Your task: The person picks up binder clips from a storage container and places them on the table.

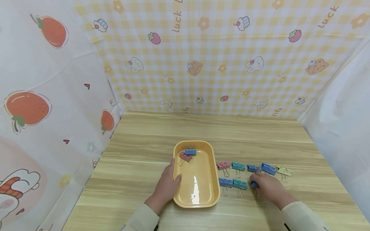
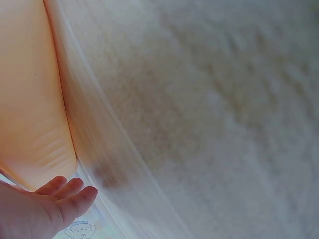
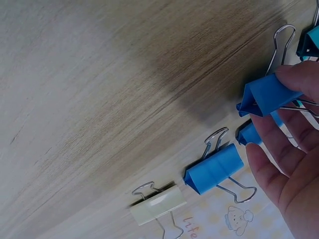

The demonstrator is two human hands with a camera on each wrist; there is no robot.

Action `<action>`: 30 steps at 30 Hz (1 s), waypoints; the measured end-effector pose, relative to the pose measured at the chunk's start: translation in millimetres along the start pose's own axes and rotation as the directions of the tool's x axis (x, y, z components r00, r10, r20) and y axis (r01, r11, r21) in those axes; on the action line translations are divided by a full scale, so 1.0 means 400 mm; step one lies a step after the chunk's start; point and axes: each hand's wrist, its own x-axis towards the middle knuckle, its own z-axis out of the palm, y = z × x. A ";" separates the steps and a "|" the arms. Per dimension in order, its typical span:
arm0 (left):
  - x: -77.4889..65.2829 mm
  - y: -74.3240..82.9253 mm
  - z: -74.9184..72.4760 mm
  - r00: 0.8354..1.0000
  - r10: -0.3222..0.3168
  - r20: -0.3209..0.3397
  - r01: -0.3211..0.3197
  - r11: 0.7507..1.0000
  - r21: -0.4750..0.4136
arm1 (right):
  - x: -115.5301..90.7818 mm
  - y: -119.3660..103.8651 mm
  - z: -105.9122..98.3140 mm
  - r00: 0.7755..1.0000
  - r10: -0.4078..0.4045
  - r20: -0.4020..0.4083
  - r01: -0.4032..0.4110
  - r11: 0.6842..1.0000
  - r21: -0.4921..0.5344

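In the head view, a yellow plastic tray (image 1: pixel 190 205) stands on the wooden table. My left hand (image 1: pixel 167 181) holds its left rim, thumb over the edge and fingers along the outside. In the left wrist view, several fingers (image 2: pixel 75 196) stretch loosely beside the tray wall (image 2: pixel 30 99). To the tray's right, my right hand (image 1: pixel 270 187) pinches a blue binder clip (image 3: pixel 269 94) between thumb and fingers. Beyond that hand are two more blue binder clips (image 1: pixel 269 168) (image 1: pixel 252 167) and a yellow one (image 1: pixel 284 171).
Inside the tray lie a blue clip (image 1: pixel 190 152) and a pink clip (image 1: pixel 185 157). Between tray and right hand sit a pink clip (image 1: pixel 224 165), two teal clips (image 1: pixel 238 166) (image 1: pixel 240 184) and a blue clip (image 1: pixel 225 182). Patterned cloth (image 1: pixel 222 83) hangs behind the table.
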 end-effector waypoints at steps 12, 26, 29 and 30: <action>0.000 -0.003 0.001 1.000 0.008 -0.002 -0.008 1.000 -0.004 | 0.001 0.002 0.005 1.000 -0.011 0.004 0.011 1.000 -0.009; 0.001 -0.005 0.002 1.000 0.014 -0.008 -0.014 1.000 -0.008 | 0.001 -0.010 0.001 1.000 -0.005 0.011 0.005 1.000 -0.025; 0.001 -0.006 0.003 1.000 0.012 -0.008 -0.012 1.000 -0.012 | 0.000 -0.010 0.001 1.000 -0.005 0.019 0.005 1.000 -0.029; 0.001 -0.006 0.003 1.000 0.011 -0.008 -0.012 1.000 -0.014 | -0.001 -0.010 0.002 1.000 -0.004 0.022 0.004 1.000 -0.030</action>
